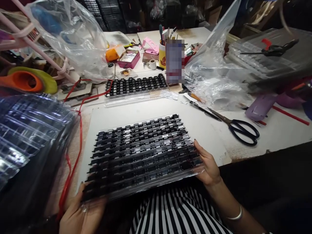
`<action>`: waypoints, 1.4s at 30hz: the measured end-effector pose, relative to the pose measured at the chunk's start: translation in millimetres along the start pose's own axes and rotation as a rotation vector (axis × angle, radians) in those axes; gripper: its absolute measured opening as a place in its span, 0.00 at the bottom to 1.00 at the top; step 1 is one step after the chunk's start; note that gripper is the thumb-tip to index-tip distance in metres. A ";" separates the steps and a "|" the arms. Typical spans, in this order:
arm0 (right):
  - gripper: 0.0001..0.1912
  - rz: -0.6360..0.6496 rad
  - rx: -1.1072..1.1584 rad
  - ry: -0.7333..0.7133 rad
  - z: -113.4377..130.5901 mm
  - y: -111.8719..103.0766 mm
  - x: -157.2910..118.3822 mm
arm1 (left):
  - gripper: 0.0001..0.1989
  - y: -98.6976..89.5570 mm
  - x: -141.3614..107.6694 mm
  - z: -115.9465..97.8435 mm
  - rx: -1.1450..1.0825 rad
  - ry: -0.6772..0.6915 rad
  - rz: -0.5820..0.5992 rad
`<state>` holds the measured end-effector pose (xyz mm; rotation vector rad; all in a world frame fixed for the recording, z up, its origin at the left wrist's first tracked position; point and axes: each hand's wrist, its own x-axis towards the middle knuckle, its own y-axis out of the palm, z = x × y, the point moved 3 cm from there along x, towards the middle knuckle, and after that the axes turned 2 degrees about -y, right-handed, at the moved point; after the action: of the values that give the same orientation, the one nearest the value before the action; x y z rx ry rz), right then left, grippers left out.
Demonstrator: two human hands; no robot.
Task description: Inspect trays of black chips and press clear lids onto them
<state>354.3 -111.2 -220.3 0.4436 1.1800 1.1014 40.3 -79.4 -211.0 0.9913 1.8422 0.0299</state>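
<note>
Between my two hands is a clear plastic tray (168, 182) filled with rows of small black parts with pale pins (143, 146). My left hand (81, 211) grips its near left corner, the thumb on the edge and the other fingers partly hidden beneath. At the right edge, my right hand (208, 165) is closed on the tray, thumb on top. The tray is slightly tilted over the white board and the table's near edge. Behind it lies a second tray of similar black parts (136, 85).
Black-handled scissors (230, 122) lie open on the right. A stack of clear trays (31, 130) with a red strap (80, 130) stands at left. Plastic bags (214, 78), a yellow pen cup (162, 57) and a pink box (129, 59) fill the back.
</note>
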 end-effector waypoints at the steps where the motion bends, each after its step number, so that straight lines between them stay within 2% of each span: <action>1: 0.15 -0.010 -0.010 -0.001 0.3 0.3 -0.2 | 0.24 0.4 0.3 0.5 -0.007 -0.005 -0.041; 2: 0.15 -0.020 -0.020 -0.006 0.7 0.3 -0.5 | 0.25 0.6 1.1 1.0 -0.019 -0.012 -0.060; 4: 0.14 -0.040 -0.036 -0.019 1.5 -0.7 -1.0 | 0.26 0.3 3.7 1.7 -0.056 -0.028 -0.021; 8: 0.12 -0.090 -0.100 -0.049 2.8 -6.5 -1.7 | 0.27 -2.1 6.9 4.2 -0.117 -0.053 0.199; 11: 0.11 -0.149 -0.130 -0.076 3.8 -12.5 -1.9 | 0.25 -2.8 5.3 6.8 -0.147 -0.058 0.286; 15: 0.12 -0.255 -0.078 -0.083 5.5 -20.1 -2.1 | 0.23 -0.2 2.0 8.9 -0.174 -0.067 0.274; 19: 0.17 -0.331 -0.025 -0.068 7.1 -23.2 -2.2 | 0.21 1.7 -0.2 9.0 -0.176 -0.062 0.247; 23: 0.21 -0.276 -0.073 -0.136 8.5 -21.3 -2.5 | 0.19 4.6 -2.5 10.8 -0.169 -0.049 0.267; 27: 0.19 -0.244 -0.112 -0.271 9.3 -21.0 -5.1 | 0.19 8.4 -4.5 13.9 -0.166 -0.053 0.277; 35: 0.17 -0.240 -0.082 -0.144 7.4 -21.5 -9.8 | 0.18 7.1 -3.7 11.9 -0.090 -0.029 0.299; 42: 0.13 -0.175 -0.106 -0.189 6.8 -19.2 -9.8 | 0.17 6.2 -0.1 11.1 -0.061 -0.024 0.275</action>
<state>369.2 -126.5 -227.7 0.3478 0.9704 0.9442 52.7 -79.7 -213.8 1.1902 1.6616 0.2382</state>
